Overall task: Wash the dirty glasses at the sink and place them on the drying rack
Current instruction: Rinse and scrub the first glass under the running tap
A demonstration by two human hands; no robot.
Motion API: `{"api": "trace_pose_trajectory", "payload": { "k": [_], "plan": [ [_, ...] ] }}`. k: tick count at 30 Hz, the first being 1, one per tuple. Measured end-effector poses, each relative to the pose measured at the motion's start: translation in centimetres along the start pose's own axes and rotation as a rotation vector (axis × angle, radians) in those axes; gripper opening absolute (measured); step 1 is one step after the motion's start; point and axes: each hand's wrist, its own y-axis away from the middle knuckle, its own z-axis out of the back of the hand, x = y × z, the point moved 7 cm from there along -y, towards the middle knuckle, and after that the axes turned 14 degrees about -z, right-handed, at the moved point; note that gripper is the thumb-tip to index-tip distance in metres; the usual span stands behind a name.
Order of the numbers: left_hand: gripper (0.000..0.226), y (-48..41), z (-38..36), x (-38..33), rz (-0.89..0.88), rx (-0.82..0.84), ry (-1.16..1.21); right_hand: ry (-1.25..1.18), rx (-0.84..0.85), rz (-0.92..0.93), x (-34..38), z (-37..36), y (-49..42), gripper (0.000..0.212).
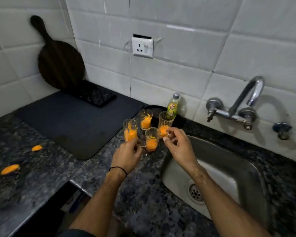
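Several clear glasses smeared with orange residue stand close together on the dark granite counter (143, 194), left of the steel sink (219, 170). The nearest glass (152, 139) sits between my hands. My left hand (127, 155) is just below the left glass (129, 130), fingers curled and near its base, holding nothing that I can see. My right hand (179, 144) hovers beside the tall ribbed glass (164, 123), fingertips pinched close to its lower side. A fourth glass (146, 118) stands behind. A dark drying mat (67, 122) lies to the left.
A dish soap bottle (173, 105) stands against the tiled wall behind the glasses. The tap (241, 106) juts out over the sink. A round dark board (58, 64) leans in the corner, with a small black rack (96, 96) below it. Orange smears (10, 169) mark the left counter.
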Motion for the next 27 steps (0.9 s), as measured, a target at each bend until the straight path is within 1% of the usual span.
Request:
{"api": "trace_pose_trajectory", "payload": {
  "k": [3,5,7,8,11,14,17,22,24,27],
  "plan": [
    [0.019,-1.3,-1.0,3.3,0.041,0.067,-0.006,0.109,0.079,-0.116,-1.6,-3.4,-2.0,0.041],
    [0.026,-1.4,-2.0,5.2,0.063,0.142,0.005,0.186,0.142,-0.187,-3.2,-5.8,-2.8,0.050],
    [0.032,-1.4,-3.2,7.0,0.059,0.203,0.005,0.217,0.165,-0.247,-4.6,-7.8,-3.3,0.050],
    [0.033,-1.4,-3.6,7.6,0.044,0.226,0.002,0.221,0.161,-0.255,-4.9,-8.5,-3.4,0.045],
    [0.032,-1.6,-4.6,8.5,-0.026,0.267,-0.044,0.188,0.036,-0.257,-5.2,-9.3,-3.8,0.027],
    [0.029,-2.2,-5.0,8.5,-0.037,0.246,-0.082,0.195,-0.047,-0.282,-5.0,-9.1,-4.2,0.024],
    [0.028,-2.9,-5.6,7.2,-0.063,0.230,-0.070,0.216,-0.123,-0.314,-4.8,-7.4,-3.4,0.023],
    [0.025,-4.5,-8.6,2.9,-0.138,0.302,0.087,0.216,-0.305,-0.370,-5.4,-2.0,-0.8,0.018],
    [0.024,-5.9,-9.9,0.5,-0.192,0.323,0.143,0.224,-0.366,-0.425,-6.4,1.1,-0.2,0.020],
    [0.026,-8.8,-11.0,-3.6,-0.242,0.308,0.248,0.267,-0.440,-0.488,-7.3,5.7,0.4,0.025]
  ]
}}
